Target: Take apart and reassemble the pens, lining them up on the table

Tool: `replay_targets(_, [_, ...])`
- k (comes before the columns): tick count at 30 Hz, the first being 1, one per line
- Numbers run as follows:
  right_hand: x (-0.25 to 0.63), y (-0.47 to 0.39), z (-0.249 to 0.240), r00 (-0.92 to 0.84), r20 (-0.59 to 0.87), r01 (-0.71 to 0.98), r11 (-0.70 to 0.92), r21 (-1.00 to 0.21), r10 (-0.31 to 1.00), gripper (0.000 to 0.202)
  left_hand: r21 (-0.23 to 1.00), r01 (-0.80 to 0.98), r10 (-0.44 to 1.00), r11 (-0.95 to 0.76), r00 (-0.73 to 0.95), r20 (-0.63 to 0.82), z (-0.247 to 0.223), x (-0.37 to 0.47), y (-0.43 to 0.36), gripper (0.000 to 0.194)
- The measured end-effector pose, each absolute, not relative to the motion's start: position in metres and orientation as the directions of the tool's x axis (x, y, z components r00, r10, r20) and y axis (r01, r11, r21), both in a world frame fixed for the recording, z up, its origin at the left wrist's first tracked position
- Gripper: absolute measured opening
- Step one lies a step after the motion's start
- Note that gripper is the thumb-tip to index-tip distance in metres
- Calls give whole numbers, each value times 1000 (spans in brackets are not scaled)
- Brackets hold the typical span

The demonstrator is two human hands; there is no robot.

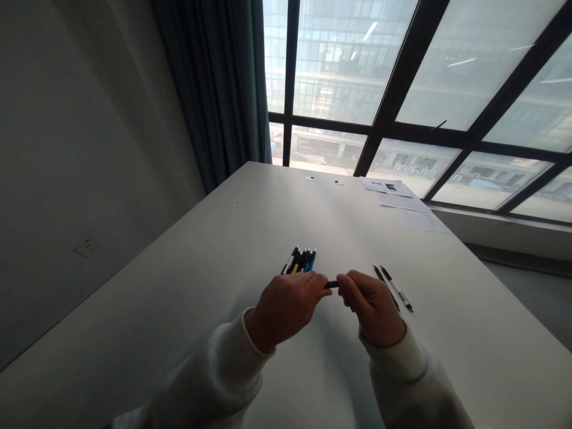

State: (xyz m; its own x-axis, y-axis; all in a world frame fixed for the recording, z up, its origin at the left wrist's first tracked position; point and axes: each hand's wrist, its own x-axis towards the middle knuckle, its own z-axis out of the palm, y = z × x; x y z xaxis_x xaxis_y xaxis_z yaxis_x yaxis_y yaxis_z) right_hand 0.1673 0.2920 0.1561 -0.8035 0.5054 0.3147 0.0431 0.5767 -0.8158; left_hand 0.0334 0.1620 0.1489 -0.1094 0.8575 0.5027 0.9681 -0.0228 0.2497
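A dark pen (331, 285) is held level between my two hands, only its short middle part showing. My left hand (286, 307) is closed around its left end, and my right hand (369, 302) pinches the right end. Just beyond my left hand lies a row of several pens (302, 260) with dark tips and white, yellow, green and blue parts; my hand hides their near ends. Right of my right hand a white and black pen (397, 289) lies beside a black pen (383, 280), which my hand partly covers.
The white table (201, 268) reaches toward the windows (335, 65). Printed papers (402, 199) lie at its far right edge. Two round table fittings (338, 182) sit near the far edge. A dark curtain (218, 83) hangs behind the table, and a grey wall (89, 149) stands at left.
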Motion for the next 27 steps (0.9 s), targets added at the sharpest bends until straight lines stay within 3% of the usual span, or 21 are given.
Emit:
replay_targets(14, [166,294,159,-833,333,-18,579,-815,442,30,268,963,895,8,-126,429,149,31,159,21])
replay_targets(18, [165,294,155,-805,295,-7,490,-872,514,30,227,974,839,-6,-119,531,146,29,161,22])
replay_targets(22, [166,292,152,-786,217,23,378,-925,579,44,183,979,732,-85,-63,678,150,29,161,20])
replay_targets(27, [165,287,151,-786,178,33,327,-944,591,51,73,997,636,-35,-34,771,153,28,159,20])
